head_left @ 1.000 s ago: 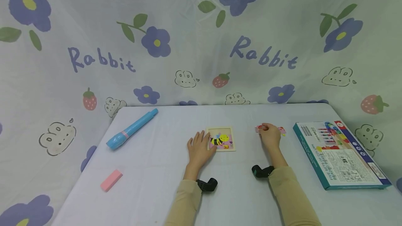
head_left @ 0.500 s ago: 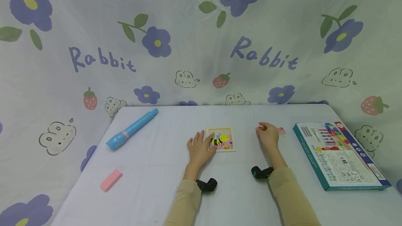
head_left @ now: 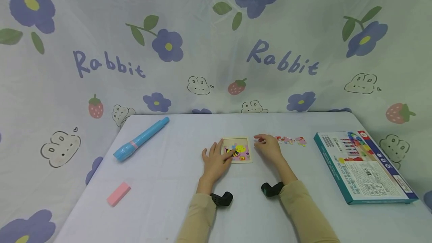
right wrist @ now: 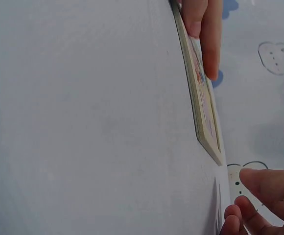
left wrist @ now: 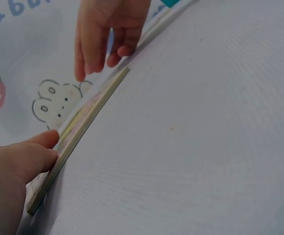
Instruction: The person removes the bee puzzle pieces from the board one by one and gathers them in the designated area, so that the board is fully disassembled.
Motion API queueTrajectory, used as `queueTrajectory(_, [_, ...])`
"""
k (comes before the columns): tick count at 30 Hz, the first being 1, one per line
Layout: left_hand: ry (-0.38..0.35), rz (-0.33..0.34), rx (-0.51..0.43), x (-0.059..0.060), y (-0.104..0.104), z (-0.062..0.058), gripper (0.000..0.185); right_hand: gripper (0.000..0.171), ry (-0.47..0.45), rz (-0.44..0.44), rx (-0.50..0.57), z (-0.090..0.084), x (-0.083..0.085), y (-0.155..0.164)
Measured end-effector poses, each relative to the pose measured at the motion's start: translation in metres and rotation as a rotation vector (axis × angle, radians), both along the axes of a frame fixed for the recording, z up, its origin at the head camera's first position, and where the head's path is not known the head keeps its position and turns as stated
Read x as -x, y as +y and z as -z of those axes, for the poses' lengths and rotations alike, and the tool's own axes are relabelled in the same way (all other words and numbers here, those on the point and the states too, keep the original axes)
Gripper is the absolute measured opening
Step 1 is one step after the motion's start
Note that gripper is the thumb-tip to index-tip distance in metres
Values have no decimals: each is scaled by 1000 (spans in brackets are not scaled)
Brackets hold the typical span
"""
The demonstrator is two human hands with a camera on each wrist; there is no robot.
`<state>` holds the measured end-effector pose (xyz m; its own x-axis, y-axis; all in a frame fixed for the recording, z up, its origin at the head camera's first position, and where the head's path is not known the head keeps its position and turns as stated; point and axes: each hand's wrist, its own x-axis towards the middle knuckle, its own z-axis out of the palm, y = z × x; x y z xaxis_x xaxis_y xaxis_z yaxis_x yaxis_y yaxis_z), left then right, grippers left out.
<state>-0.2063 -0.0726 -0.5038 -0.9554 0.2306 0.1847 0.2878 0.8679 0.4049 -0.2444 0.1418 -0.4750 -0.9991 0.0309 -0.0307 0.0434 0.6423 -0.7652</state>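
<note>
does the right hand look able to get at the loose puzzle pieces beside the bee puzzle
Probably yes: the right hand hovers between the bee puzzle and the loose puzzle pieces, with only bare table between.

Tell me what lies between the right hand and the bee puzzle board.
Nothing visible. The right hand hovers just off the right edge of the bee puzzle board, with only bare table in the gap. The left hand rests on the board's left side, away from that gap. The loose puzzle pieces lie behind the right hand.
</note>
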Motion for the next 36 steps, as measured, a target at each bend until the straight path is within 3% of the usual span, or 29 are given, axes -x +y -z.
queueTrajectory(9, [-26, 0, 29, 0, 1, -1, 32, 32, -23, -116, -46, 1, -2, -12])
queueTrajectory(25, [-25, 2, 33, 0, 1, -1, 31, 31, -18, -150, -149, 3, -7, -20])
queueTrajectory(36, [-40, -6, 22, 1, 1, -1, 31, 27, 14, -166, -117, 2, -4, -21])
